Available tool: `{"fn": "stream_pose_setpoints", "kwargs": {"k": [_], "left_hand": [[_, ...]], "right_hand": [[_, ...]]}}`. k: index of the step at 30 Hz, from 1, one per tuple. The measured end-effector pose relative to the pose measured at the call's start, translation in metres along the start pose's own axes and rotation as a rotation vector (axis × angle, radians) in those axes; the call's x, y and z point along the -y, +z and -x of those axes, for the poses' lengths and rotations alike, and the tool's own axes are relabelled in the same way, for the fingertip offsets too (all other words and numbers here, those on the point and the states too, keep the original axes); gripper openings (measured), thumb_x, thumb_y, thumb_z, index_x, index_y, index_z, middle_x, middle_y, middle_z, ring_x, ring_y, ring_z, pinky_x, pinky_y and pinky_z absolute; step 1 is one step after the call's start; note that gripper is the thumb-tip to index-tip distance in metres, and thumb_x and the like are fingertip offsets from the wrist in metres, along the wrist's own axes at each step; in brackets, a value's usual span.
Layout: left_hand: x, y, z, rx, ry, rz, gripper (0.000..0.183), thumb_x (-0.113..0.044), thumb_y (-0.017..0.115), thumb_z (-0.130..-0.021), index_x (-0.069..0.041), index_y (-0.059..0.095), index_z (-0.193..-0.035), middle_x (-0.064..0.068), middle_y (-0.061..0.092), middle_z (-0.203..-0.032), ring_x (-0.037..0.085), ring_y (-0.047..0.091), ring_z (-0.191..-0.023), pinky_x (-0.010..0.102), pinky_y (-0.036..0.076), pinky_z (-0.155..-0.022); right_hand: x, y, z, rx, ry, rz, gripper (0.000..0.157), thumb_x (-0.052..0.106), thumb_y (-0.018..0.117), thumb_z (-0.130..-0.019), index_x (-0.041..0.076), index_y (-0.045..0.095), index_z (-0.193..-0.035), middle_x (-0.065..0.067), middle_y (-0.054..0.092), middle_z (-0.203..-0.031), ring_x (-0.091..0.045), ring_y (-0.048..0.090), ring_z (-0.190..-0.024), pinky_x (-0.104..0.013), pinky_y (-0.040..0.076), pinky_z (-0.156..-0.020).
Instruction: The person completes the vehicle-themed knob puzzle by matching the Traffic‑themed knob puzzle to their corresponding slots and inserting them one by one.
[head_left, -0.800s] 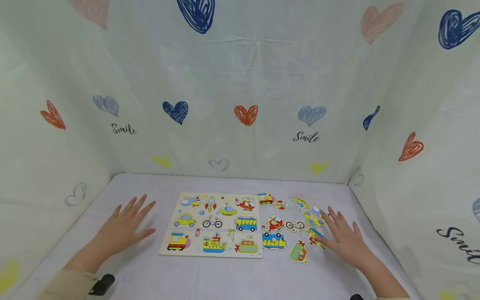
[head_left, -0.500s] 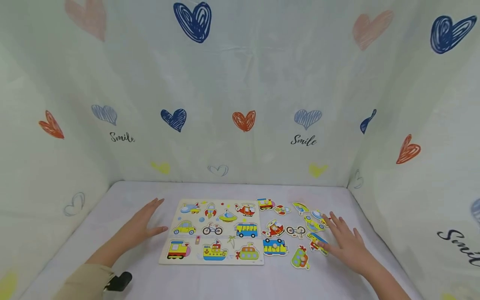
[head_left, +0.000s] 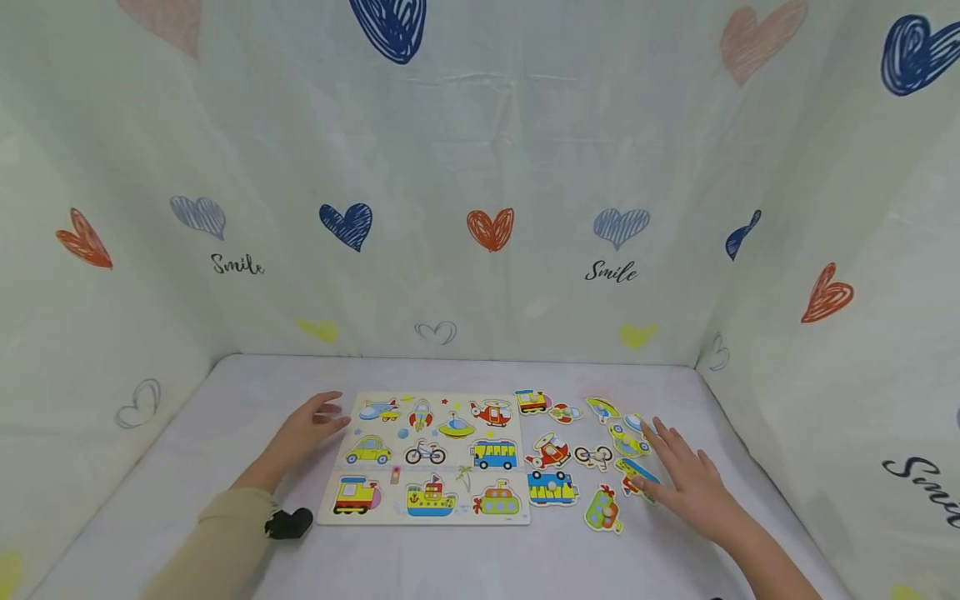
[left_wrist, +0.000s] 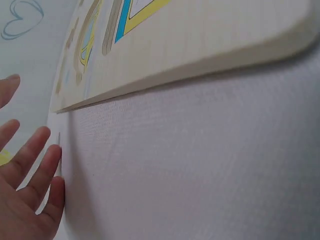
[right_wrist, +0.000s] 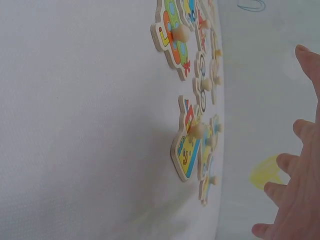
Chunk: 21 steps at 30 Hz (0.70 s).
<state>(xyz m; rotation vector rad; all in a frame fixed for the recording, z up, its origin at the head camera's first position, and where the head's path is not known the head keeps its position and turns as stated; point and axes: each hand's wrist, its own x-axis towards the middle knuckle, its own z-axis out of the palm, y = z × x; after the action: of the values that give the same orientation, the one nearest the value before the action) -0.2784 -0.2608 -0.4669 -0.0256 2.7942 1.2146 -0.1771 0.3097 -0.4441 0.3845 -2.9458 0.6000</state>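
Note:
A pale wooden puzzle board with printed vehicles lies flat on the table. Just off its upper left edge is my left hand, fingers loosely bent and holding nothing. In the left wrist view its fingers are spread, with the board's edge beyond them. My right hand hovers with fingers spread over the right side of the loose pieces. Its thumb overlaps the ship piece in the head view. The right wrist view shows that ship piece with a wooden knob, apart from the fingers.
Right of the board lie loose knobbed pieces: a train, helicopter, bus, bicycle, car, submarine and several others. Heart-printed cloth walls in the back and sides of the white table.
My left hand has moved right toward the board's left edge, its spread fingers drawing together and bending. The right hand stays nearly in place. The head view has shifted slightly.

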Motion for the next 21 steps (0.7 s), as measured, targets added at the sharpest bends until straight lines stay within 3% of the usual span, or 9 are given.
{"fn": "stream_pose_setpoints", "kwargs": {"k": [7, 10, 15, 18, 21], "left_hand": [[0.008, 0.007, -0.014, 0.033, 0.005, 0.003, 0.065, -0.030, 0.073, -0.087, 0.003, 0.046, -0.137, 0.022, 0.056, -0.118, 0.036, 0.050, -0.105, 0.053, 0.044, -0.089], [0.010, 0.006, -0.017, 0.079, 0.012, 0.010, 0.065, -0.028, 0.076, -0.084, 0.003, 0.049, -0.134, 0.021, 0.054, -0.120, 0.036, 0.046, -0.106, 0.053, 0.041, -0.091], [0.016, 0.004, -0.013, 0.140, 0.126, -0.028, 0.066, -0.023, 0.080, -0.081, 0.004, 0.051, -0.133, 0.024, 0.051, -0.127, 0.042, 0.045, -0.116, 0.058, 0.037, -0.100], [0.018, 0.004, -0.011, 0.147, 0.159, -0.027, 0.066, -0.023, 0.079, -0.081, 0.003, 0.050, -0.134, 0.026, 0.049, -0.130, 0.044, 0.043, -0.121, 0.059, 0.035, -0.103], [0.019, 0.006, -0.010, 0.121, 0.144, -0.022, 0.064, -0.022, 0.078, -0.083, 0.003, 0.050, -0.134, 0.025, 0.050, -0.130, 0.042, 0.044, -0.118, 0.058, 0.036, -0.101]], "right_hand": [[0.000, 0.000, -0.001, 0.016, 0.010, -0.004, 0.080, 0.047, 0.062, -0.092, 0.014, 0.025, -0.155, -0.020, 0.023, -0.156, -0.050, 0.022, -0.138, -0.074, 0.014, -0.101], [-0.001, 0.001, -0.001, 0.012, 0.009, -0.011, 0.080, 0.046, 0.063, -0.091, 0.012, 0.027, -0.154, -0.022, 0.025, -0.155, -0.049, 0.025, -0.137, -0.074, 0.016, -0.100], [0.000, 0.006, -0.002, 0.008, 0.012, -0.026, 0.079, 0.045, 0.064, -0.091, 0.008, 0.030, -0.152, -0.023, 0.028, -0.154, -0.048, 0.029, -0.136, -0.074, 0.021, -0.098], [0.000, 0.009, -0.003, 0.008, 0.012, -0.034, 0.078, 0.044, 0.065, -0.090, 0.007, 0.032, -0.151, -0.023, 0.029, -0.153, -0.047, 0.029, -0.137, -0.074, 0.023, -0.097], [-0.002, 0.012, -0.005, 0.010, -0.003, -0.036, 0.077, 0.042, 0.065, -0.090, 0.006, 0.032, -0.151, -0.024, 0.031, -0.152, -0.047, 0.030, -0.136, -0.073, 0.025, -0.096]]}}
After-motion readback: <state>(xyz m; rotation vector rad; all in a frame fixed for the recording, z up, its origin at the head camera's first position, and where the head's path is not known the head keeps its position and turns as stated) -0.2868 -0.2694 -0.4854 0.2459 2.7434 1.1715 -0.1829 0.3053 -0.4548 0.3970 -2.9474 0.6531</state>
